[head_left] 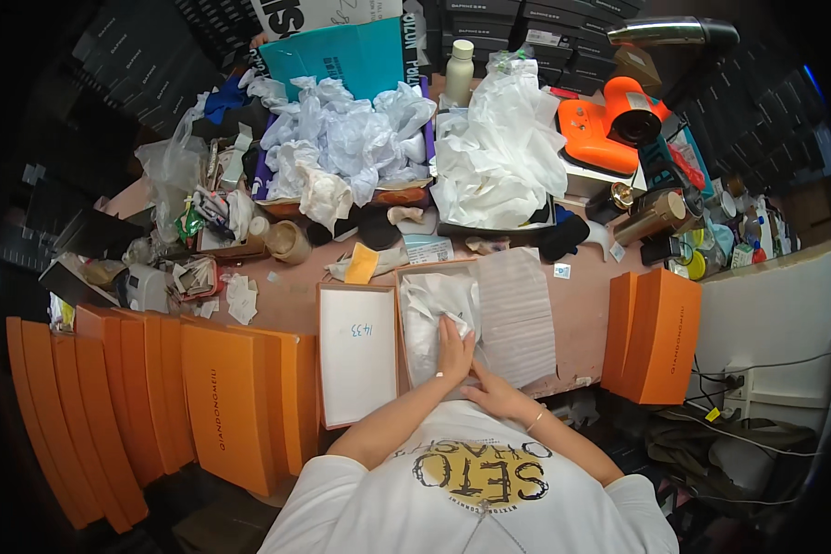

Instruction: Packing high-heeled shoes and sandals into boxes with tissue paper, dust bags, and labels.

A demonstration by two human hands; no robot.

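My left hand (454, 349) lies with its fingers stretched out on white tissue paper (425, 309) inside an orange-edged shoebox (403, 365). What the tissue covers is hidden. Close beside it, at the box's near right corner, is my right hand (499, 397), its fingers extended and holding nothing that I can see. Over the box's right side, a ribbed white foam sheet (517, 319) spreads onto the table. The box lid (358, 360) rests inside up on the left, with handwriting on its white inner face.
Orange shoeboxes stand upright in rows at left (231, 406) and right (651, 332). Behind are two bins of crumpled tissue paper (351, 138), a pale bottle (459, 69) and an orange machine (600, 129). Small clutter (198, 277) lies at left. Cables (757, 369) hang at right.
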